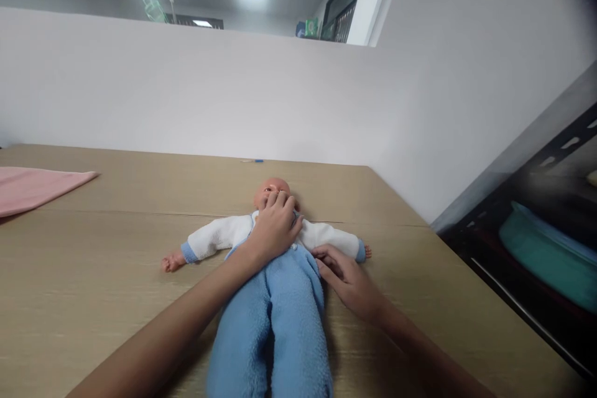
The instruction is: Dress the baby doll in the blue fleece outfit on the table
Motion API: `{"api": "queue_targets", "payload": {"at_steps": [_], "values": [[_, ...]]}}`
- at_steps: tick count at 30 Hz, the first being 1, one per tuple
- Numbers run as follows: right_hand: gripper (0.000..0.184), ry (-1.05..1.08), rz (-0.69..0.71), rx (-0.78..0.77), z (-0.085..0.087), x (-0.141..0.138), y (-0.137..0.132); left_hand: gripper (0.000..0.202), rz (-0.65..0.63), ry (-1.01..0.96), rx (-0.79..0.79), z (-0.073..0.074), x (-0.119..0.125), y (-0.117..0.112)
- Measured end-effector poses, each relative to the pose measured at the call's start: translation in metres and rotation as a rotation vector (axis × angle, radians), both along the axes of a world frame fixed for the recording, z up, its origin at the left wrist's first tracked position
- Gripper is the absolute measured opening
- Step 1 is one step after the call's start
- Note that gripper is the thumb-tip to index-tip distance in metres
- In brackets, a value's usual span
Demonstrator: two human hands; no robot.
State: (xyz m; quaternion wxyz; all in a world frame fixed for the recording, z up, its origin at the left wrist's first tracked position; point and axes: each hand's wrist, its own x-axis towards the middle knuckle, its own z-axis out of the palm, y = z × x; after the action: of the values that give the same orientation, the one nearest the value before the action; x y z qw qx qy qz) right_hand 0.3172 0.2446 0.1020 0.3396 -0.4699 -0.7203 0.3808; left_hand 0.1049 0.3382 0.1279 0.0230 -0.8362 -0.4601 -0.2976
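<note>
A baby doll (273, 185) lies on its back on the table, head away from me and arms spread out to both sides. It wears a white top (221, 233) with light-blue cuffs and fluffy blue overalls (289, 305). My left hand (275, 221) rests across the doll's upper chest, its fingers stretched up over the chin and mouth and hiding them. At the right side of the doll's waist, my right hand (342, 277) has its fingers curled, with thumb and fingertips at the edge of the overalls. A white button (293, 247) shows between the hands.
The brown table (116, 298) meets a white half-wall (186, 87) at the back. Pink cloth (37, 189) lies at the left, and a small blue-and-white stick-like item (254, 161) by the wall. A dark rack (485, 249) at the right holds a teal basin (545, 255).
</note>
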Motion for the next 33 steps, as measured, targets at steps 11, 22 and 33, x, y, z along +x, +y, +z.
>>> {"api": "queue_targets", "payload": {"at_steps": [11,22,33], "values": [[0.048,0.585,-0.052,-0.337,-0.022,0.010,0.023,0.034,-0.509,0.023,-0.315,0.016,0.000,-0.018],[0.030,-0.231,-0.134,0.293,-0.008,0.022,0.013,0.018,-0.302,-0.045,-0.313,0.007,0.006,-0.019],[0.047,-0.295,-0.183,0.340,0.017,0.078,0.030,0.070,-0.340,0.127,-0.223,0.018,0.025,-0.023]]}}
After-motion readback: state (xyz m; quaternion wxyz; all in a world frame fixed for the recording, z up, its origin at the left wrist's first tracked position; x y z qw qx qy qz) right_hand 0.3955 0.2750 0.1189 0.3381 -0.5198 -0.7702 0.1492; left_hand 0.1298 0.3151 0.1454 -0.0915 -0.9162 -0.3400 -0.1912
